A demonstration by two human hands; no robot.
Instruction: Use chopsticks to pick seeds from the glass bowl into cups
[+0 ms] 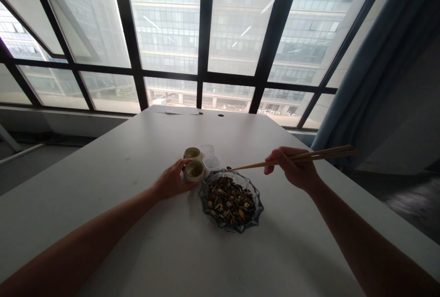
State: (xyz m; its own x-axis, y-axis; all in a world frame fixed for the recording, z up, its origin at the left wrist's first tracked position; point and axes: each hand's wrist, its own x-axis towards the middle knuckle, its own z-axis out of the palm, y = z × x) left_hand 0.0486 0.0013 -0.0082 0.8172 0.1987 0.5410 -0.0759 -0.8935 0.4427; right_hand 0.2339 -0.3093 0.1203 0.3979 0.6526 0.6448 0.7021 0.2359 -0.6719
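My left hand (174, 180) is curled around the side of a small round cup (194, 171) with a greenish inside; something small and dark seems to lie at its bottom. My right hand (292, 167) grips a pair of wooden chopsticks (323, 153), their tips pointing left over the far rim of a glass bowl (258, 200). Sunflower seeds (231, 200) in striped shells, with a few browner pieces, fill this scalloped bowl. Close behind the held cup stands a second cup (192, 153). Two clear plastic containers (211, 163) sit just to the right of the cups.
A small dark piece (228, 167) lies on the white table (144, 242) behind the bowl. Papers (175, 110) and a dark round item (221, 115) are at the far edge. Beyond rise framed windows (172, 26); a blue curtain (364, 68) hangs at right.
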